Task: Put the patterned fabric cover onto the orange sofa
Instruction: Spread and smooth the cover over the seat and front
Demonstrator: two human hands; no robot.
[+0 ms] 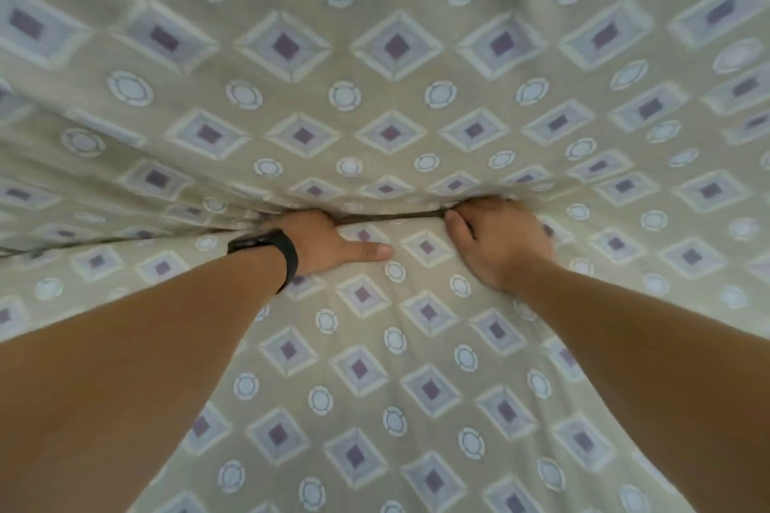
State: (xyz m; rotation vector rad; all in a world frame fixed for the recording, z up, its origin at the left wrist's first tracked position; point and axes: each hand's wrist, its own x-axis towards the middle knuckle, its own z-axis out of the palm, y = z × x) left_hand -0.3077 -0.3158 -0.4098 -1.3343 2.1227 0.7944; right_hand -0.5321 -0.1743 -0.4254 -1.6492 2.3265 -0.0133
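A patterned fabric cover (387, 67) fills the whole view, beige with rows of pale diamonds that have dark purple centres, alternating with small pale blue ovals. It lies over a flat lower surface nearest the camera and rises up a back surface beyond; none of the orange sofa shows from under it. A dark crease (391, 217) runs across the middle where the two surfaces meet, and the cloth bunches into folds to the left of it. Two bare forearms reach in from the bottom corners toward that crease. The left hand (333, 242), with a black band (271, 250) on its wrist, has its fingers pushed out of sight into the crease, while its thumb lies straight on the cloth, pointing right. The right hand (500, 246) sits just beside it, apart from it, its fingers also buried in the crease and its thumb bent at the edge. Whether the hidden fingers are gripping the cloth cannot be told
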